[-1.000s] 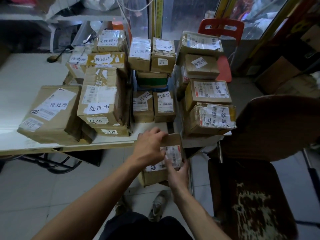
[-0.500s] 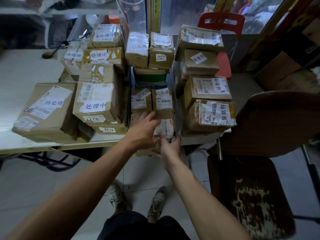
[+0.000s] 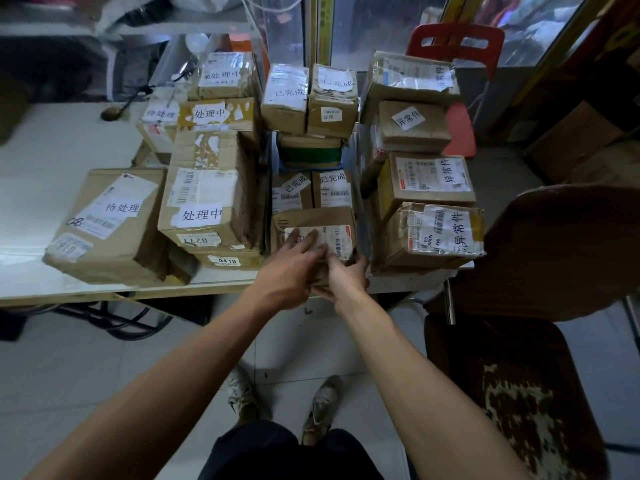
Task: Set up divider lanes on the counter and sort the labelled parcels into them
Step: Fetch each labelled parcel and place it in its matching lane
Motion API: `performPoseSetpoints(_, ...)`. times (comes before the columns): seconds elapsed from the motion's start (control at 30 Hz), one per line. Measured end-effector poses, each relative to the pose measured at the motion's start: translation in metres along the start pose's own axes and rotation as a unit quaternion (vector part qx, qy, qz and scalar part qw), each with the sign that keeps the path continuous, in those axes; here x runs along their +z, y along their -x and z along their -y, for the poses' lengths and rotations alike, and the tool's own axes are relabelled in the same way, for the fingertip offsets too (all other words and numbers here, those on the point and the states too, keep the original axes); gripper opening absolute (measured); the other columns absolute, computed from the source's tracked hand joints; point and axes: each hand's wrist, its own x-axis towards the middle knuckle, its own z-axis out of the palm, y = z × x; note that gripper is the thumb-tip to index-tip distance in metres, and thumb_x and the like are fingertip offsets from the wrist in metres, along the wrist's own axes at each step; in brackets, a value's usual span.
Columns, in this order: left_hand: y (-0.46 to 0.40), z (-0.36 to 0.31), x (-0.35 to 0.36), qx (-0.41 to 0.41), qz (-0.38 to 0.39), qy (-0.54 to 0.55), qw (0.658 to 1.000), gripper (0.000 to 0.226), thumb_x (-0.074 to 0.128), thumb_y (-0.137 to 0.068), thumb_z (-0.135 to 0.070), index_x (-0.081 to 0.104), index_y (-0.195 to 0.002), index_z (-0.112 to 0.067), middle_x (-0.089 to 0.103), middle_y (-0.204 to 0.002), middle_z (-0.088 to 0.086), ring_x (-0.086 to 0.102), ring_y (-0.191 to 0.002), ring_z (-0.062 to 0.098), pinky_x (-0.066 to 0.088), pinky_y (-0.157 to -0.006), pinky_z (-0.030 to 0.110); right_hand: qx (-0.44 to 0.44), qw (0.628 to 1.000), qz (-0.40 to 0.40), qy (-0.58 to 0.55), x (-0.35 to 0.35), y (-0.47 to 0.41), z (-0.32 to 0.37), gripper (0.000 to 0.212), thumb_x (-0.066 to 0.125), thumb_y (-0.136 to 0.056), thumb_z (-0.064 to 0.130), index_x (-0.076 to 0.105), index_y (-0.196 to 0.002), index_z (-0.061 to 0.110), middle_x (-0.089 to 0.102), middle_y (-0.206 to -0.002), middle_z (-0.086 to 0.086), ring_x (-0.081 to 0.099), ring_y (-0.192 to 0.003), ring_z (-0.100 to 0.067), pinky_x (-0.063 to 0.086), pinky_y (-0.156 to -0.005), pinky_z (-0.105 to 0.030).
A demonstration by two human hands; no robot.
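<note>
A brown labelled parcel (image 3: 311,220) lies at the counter's front edge, in the middle lane right in front of two small parcels marked 已完成 (image 3: 332,194). My left hand (image 3: 294,268) rests on its top with fingers stretched across the white label. My right hand (image 3: 346,278) cups its near right corner from below, thumb on the front face. Stacks of parcels marked 处理中 (image 3: 204,206) stand to the left and 异常件 (image 3: 433,233) to the right. A thin clear divider (image 3: 268,188) stands between the left and middle lanes.
A large parcel marked 待处理 (image 3: 107,223) sits at the counter's (image 3: 52,150) left front. A red plastic chair (image 3: 457,46) stands behind the right stack. A dark brown chair (image 3: 554,254) is close on my right. My shoes (image 3: 322,403) are on the tiled floor below.
Both hands lifted the parcel from below the counter edge and pushed it forward onto the counter into the middle lane. My left fingers have straightened over its label.
</note>
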Motion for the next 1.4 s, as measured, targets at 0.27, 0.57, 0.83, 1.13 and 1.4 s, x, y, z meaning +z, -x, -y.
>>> performPoseSetpoints(0.27, 0.024, 0.008, -0.003, 0.008, -0.069, 0.047, 0.996, 0.062, 0.069, -0.090, -0.027, 0.049, -0.148, -0.024, 0.037, -0.160, 0.006, 0.033, -0.148, 0.023, 0.036, -0.117, 0.038, -0.175, 0.969, -0.077, 0.155, -0.005, 0.041, -0.005, 0.058, 0.068, -0.094, 0.032, 0.039, -0.145, 0.028, 0.035, -0.141, -0.006, 0.039, -0.129, -0.025, 0.046, -0.107, -0.043)
performPoseSetpoints(0.57, 0.130, 0.074, -0.126, 0.061, -0.243, 0.307, 0.918, 0.023, 0.064, -0.099, -0.026, 0.070, -0.121, -0.023, 0.072, -0.105, -0.012, 0.064, -0.090, -0.007, 0.051, -0.077, 0.011, -0.455, 0.889, 0.048, 0.026, 0.086, 0.165, 0.060, 0.017, 0.056, -0.100, 0.016, 0.063, -0.101, 0.032, 0.066, -0.097, 0.005, 0.064, -0.091, -0.012, 0.056, -0.081, -0.031)
performPoseSetpoints(0.83, 0.306, 0.336, -0.184, -0.187, -0.429, 0.162, 0.869, 0.028, 0.061, -0.095, -0.027, 0.070, -0.120, -0.019, 0.072, -0.111, 0.001, 0.067, -0.103, 0.023, 0.054, -0.092, 0.039, -0.579, 0.721, 0.207, 0.317, 0.346, 0.290, 0.012, 0.028, 0.059, -0.096, 0.024, 0.063, -0.124, 0.021, 0.067, -0.107, 0.003, 0.062, -0.090, -0.011, 0.053, -0.080, -0.026)
performPoseSetpoints(1.13, 0.426, 0.556, -0.120, -0.396, -0.252, 0.021, 0.883, 0.046, 0.054, -0.098, -0.034, 0.053, -0.141, -0.019, 0.056, -0.134, 0.007, 0.050, -0.125, 0.028, 0.051, -0.095, 0.043, -0.562, 0.461, 0.215, 0.652, 0.531, 0.303, -0.122, 0.050, 0.050, -0.097, 0.036, 0.045, -0.145, 0.023, 0.050, -0.142, -0.005, 0.043, -0.131, -0.027, 0.044, -0.096, -0.039)
performPoseSetpoints(1.4, 0.398, 0.706, -0.125, -0.425, -0.219, -0.068, 0.876, 0.039, 0.051, -0.095, -0.031, 0.056, -0.131, -0.015, 0.055, -0.130, 0.006, 0.051, -0.118, 0.027, 0.052, -0.084, 0.038, -0.597, 0.370, 0.186, 0.687, 0.695, 0.272, -0.130, 0.046, 0.048, -0.097, 0.033, 0.050, -0.141, 0.018, 0.052, -0.138, -0.008, 0.047, -0.124, -0.030, 0.044, -0.092, -0.039)
